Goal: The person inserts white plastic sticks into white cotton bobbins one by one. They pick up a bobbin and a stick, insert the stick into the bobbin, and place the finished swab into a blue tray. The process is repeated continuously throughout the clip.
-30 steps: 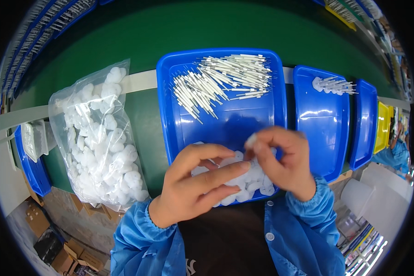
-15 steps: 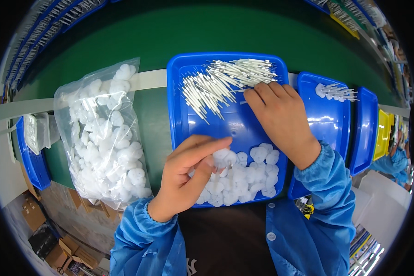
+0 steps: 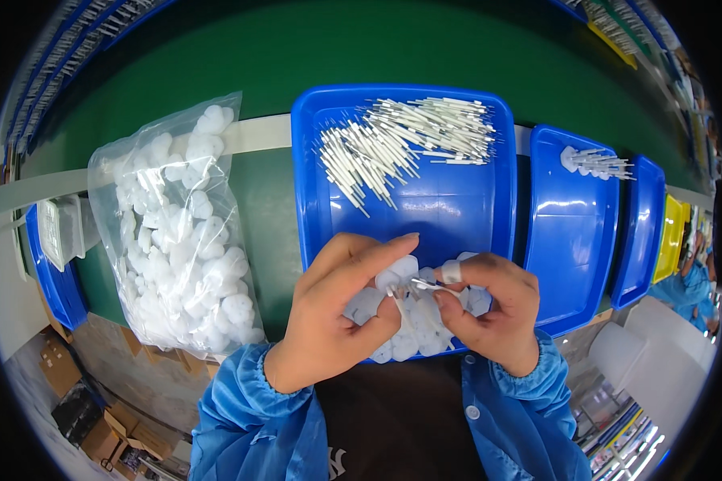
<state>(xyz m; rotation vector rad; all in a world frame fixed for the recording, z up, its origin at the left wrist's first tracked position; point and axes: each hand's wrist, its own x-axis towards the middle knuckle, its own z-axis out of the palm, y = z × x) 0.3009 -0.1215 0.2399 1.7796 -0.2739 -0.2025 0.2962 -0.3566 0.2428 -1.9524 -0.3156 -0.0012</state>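
Over the near part of a large blue tray (image 3: 409, 215), my left hand (image 3: 325, 313) is closed on a translucent white rounded plastic piece (image 3: 395, 273). My right hand (image 3: 501, 309), white tape round one finger, pinches a thin white stick with a metal end (image 3: 427, 284). The stick's tip is close to the plastic piece; whether they touch, I cannot tell. Beneath both hands lies a heap of similar white plastic pieces (image 3: 405, 341), partly hidden. At the tray's far side is a spread pile of white metal-ended sticks (image 3: 377, 148).
A clear plastic bag (image 3: 180, 232) full of white pieces lies left of the tray. On the right, a second blue tray (image 3: 573, 216) holds several pieces with sticks (image 3: 598, 163). Further right stand another blue tray (image 3: 640, 224) and a yellow one (image 3: 672, 236). The table (image 3: 265, 192) is green.
My right hand has come back from the stick pile toward my left hand, now with a stick in its fingers. My left hand still holds the plastic piece.
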